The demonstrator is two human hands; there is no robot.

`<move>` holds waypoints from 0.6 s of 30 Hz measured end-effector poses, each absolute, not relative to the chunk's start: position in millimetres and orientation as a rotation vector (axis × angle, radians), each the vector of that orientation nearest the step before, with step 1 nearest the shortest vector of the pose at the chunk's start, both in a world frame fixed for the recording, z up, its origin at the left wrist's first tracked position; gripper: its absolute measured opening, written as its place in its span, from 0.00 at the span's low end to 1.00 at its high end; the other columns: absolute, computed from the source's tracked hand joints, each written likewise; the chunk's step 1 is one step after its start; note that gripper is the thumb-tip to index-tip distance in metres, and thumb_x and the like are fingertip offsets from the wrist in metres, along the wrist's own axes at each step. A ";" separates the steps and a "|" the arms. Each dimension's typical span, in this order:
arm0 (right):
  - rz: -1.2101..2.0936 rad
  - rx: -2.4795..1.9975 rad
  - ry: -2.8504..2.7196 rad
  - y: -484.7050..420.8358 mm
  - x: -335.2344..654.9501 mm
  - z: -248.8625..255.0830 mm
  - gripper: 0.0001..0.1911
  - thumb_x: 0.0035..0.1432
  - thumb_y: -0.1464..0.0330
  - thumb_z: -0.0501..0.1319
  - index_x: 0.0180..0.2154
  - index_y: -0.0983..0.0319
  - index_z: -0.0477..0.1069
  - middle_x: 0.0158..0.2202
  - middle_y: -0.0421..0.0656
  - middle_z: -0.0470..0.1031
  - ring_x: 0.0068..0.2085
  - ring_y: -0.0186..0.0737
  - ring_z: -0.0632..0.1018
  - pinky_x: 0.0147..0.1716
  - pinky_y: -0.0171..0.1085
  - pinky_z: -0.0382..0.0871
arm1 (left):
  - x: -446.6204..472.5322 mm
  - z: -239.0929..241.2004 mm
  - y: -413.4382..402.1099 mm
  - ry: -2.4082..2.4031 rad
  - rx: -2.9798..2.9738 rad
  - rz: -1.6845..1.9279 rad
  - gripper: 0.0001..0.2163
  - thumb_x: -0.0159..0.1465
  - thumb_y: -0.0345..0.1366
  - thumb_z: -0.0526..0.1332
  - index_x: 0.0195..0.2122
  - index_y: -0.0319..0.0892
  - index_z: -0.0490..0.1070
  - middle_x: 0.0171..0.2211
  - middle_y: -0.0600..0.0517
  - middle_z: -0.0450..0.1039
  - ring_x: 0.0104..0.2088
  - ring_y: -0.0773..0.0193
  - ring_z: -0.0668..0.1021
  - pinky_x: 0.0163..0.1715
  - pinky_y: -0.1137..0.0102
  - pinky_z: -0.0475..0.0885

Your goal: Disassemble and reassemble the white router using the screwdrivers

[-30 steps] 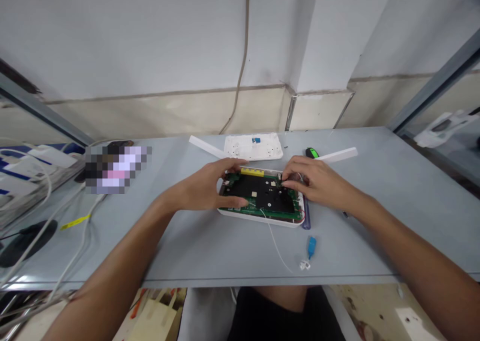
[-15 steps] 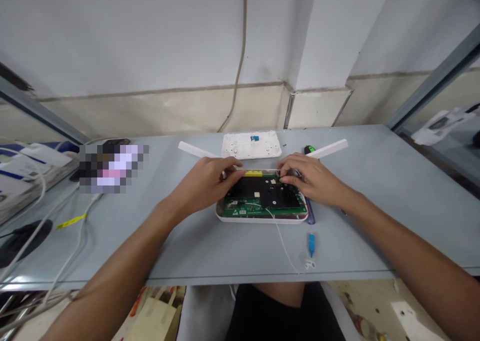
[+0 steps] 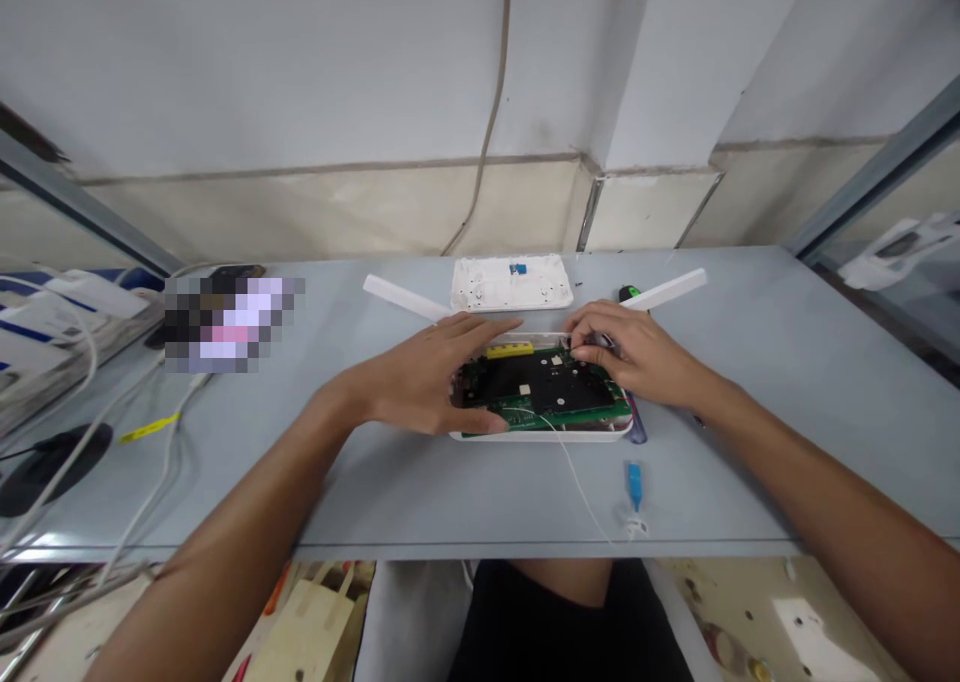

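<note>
A green circuit board (image 3: 525, 418) with a black plate (image 3: 555, 384) and a yellow connector (image 3: 510, 349) lies in a white router base (image 3: 540, 436). My left hand (image 3: 427, 377) rests over the board's left end, fingers apart, holding nothing I can see. My right hand (image 3: 630, 352) is pinched at the board's back right corner; its fingertips hide what they touch. A thin white wire (image 3: 577, 482) runs forward from the board to a blue connector (image 3: 635, 487). White antennas (image 3: 405, 297) (image 3: 664, 289) lie on either side behind the hands.
A white router cover (image 3: 511, 284) lies behind the board on the grey table (image 3: 750, 462). A green-and-black tool (image 3: 630, 293) and a purple strip (image 3: 636, 427) lie to the right. White cables (image 3: 150, 442) and a dark mouse (image 3: 52, 472) sit at left.
My left hand has slid forward from the board's back edge and now covers its left end. My right hand stays at the back right corner. The view has shifted slightly.
</note>
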State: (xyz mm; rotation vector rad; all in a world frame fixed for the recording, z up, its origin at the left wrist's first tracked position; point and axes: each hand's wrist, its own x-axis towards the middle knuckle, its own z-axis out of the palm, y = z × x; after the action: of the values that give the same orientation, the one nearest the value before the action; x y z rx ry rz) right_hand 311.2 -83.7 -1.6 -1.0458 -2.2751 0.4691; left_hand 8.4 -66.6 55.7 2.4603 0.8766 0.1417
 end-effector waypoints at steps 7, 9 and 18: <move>0.461 -1.047 -2.263 -83.7 309.2 -1.6 0.09 0.72 0.65 0.56 0.37 0.57 0.71 0.46 0.46 0.80 0.47 0.46 0.79 0.49 0.48 0.72 | 8.7 60.3 -69.4 0.844 2.466 0.130 0.50 0.57 0.55 0.74 0.76 0.51 0.52 0.73 0.43 0.60 0.72 0.38 0.63 0.72 0.48 0.54; 0.475 -1.048 -2.261 -83.9 308.9 -1.6 0.09 0.72 0.66 0.56 0.36 0.57 0.70 0.46 0.46 0.80 0.48 0.46 0.79 0.49 0.48 0.72 | 8.9 60.9 -69.9 0.844 2.472 0.143 0.50 0.56 0.53 0.75 0.76 0.51 0.53 0.72 0.43 0.62 0.71 0.39 0.64 0.72 0.48 0.54; 0.515 -1.031 -2.244 -80.5 308.9 -6.4 0.07 0.71 0.68 0.57 0.36 0.57 0.68 0.45 0.45 0.79 0.49 0.45 0.78 0.50 0.46 0.71 | -10.1 73.8 -59.6 0.897 2.397 0.085 0.12 0.64 0.48 0.71 0.44 0.50 0.79 0.67 0.50 0.69 0.65 0.46 0.73 0.66 0.54 0.66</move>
State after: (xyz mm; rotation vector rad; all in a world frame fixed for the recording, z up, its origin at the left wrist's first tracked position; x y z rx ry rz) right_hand 308.9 -80.5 -6.4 -1.0312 -2.2436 0.5150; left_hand -10.1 -59.6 73.8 2.3972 0.8971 0.0855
